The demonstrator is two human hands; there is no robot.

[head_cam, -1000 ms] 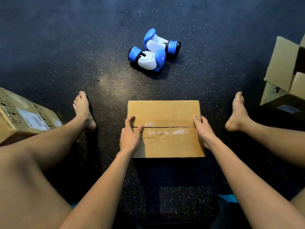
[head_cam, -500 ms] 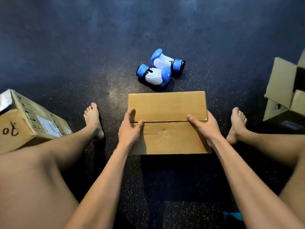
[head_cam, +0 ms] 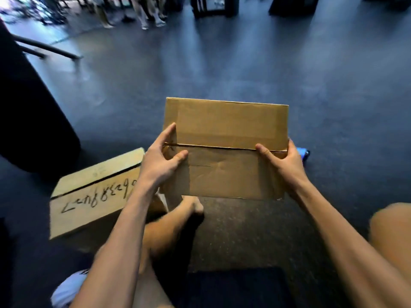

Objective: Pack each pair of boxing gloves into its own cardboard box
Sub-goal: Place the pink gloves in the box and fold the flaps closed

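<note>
A closed brown cardboard box (head_cam: 225, 127) is held up off the dark floor in front of me, its two top flaps meeting in a seam. My left hand (head_cam: 161, 157) grips its left end, thumb and fingers on the top. My right hand (head_cam: 282, 162) grips its right end, thumb lying along the seam. A sliver of a blue boxing glove (head_cam: 303, 151) shows behind the box's right edge; the rest of the gloves is hidden by the box.
A second closed cardboard box (head_cam: 89, 196) with handwriting lies on the floor to the left. My bare legs and a foot (head_cam: 189, 207) are under the held box. A dark bulky object (head_cam: 33, 118) stands far left. People's legs (head_cam: 146, 12) and furniture stand far back.
The box has come up off the floor, held in both hands. The camera has tilted up and turned left, so the gloves and the open box at right have left the view.
</note>
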